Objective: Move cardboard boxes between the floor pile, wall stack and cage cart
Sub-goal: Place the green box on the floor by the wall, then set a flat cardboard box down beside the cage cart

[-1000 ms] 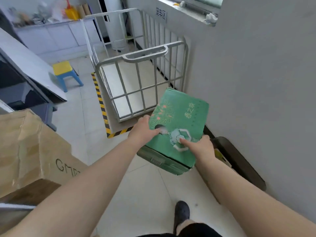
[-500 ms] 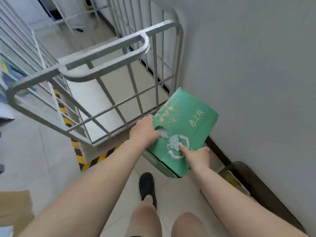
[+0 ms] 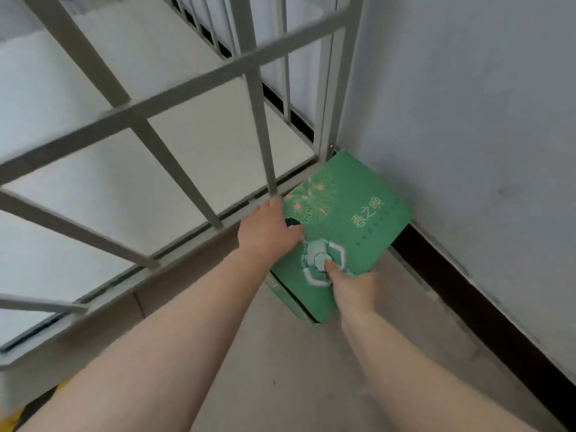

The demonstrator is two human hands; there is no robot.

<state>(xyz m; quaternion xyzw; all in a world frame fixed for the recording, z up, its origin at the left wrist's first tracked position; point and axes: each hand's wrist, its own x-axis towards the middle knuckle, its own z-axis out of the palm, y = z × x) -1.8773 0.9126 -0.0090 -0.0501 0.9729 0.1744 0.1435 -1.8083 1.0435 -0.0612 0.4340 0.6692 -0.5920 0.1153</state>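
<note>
While both hands hold it, the green box (image 3: 346, 226) sits low in the corner where the cage cart (image 3: 199, 85) meets the grey wall (image 3: 467, 120). Its far corner is right by the cart's corner post, and one edge is close to the wall. The left hand (image 3: 268, 232) grips the box's left edge, fingers curled under it. The right hand (image 3: 353, 285) pinches the near edge, thumb on top. Below the box is the bare floor (image 3: 296, 369).
</note>
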